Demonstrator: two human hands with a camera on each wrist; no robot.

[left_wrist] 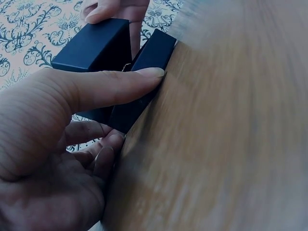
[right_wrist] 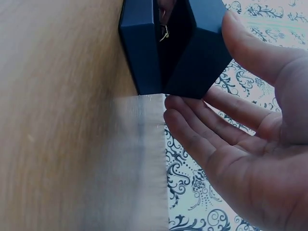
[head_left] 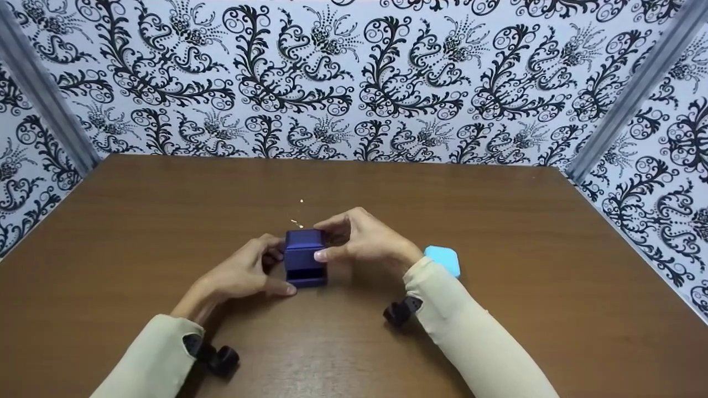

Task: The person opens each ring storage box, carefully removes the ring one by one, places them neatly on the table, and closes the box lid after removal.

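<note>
patterned wallpaper (head_left: 409, 66) behind brown table (head_left: 531, 232). blue box (head_left: 305, 258) left of the table's middle, lid (head_left: 303, 240) partly raised, gold-coloured piece (right_wrist: 165, 33) in the gap. left hand (head_left: 243, 271) grips the base (head_left: 307, 282), thumb along its near side; right hand (head_left: 368, 240) holds the lid between thumb and fingers. gold bits (head_left: 297, 223) just beyond; light-blue block (head_left: 443, 260) at right, beside the right sleeve (head_left: 470, 326).

Two hands (head_left: 243, 272) (head_left: 366, 240), one dark-blue box (head_left: 303, 257), one light-blue object (head_left: 444, 260), two sleeves (head_left: 149, 359) (head_left: 470, 326), one table (head_left: 525, 221)
</note>
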